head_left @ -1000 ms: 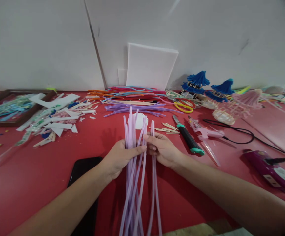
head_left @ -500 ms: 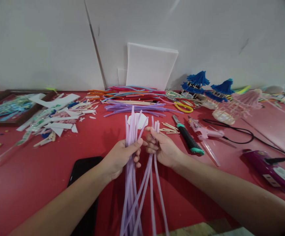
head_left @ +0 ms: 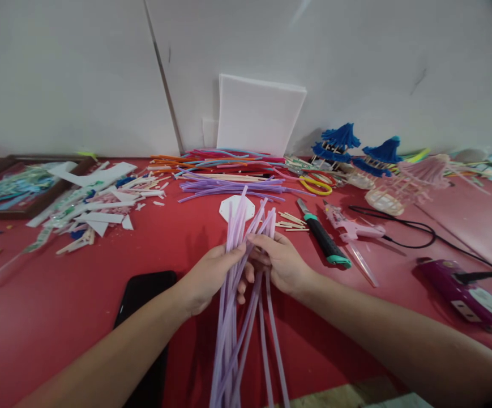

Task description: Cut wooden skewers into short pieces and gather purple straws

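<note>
A thick bundle of light purple stems [head_left: 227,323] stands nearly upright in my left hand [head_left: 212,277], its fingers closed round it. Beside it, my right hand [head_left: 283,262] pinches a few more light purple stems [head_left: 274,340] whose tops fan out above the fingers. The two hands almost touch, and some stems cross between them. Behind the stem tops a white octagonal piece [head_left: 227,207] lies on the red table [head_left: 178,232]. Part of each hand's fingers is hidden by the stems.
A utility knife [head_left: 325,241], pink glue gun [head_left: 356,229] and purple power strip [head_left: 462,292] lie right. A black phone [head_left: 144,294] is under my left forearm. Scraps [head_left: 101,198] lie left; coloured stems [head_left: 232,186] and white sheets [head_left: 260,116] are behind, blue-roofed models [head_left: 339,141] back right.
My hands have drawn together. The bundle in my left hand has shifted right, and its tops now meet the stems in my right hand, showing more of the white piece.
</note>
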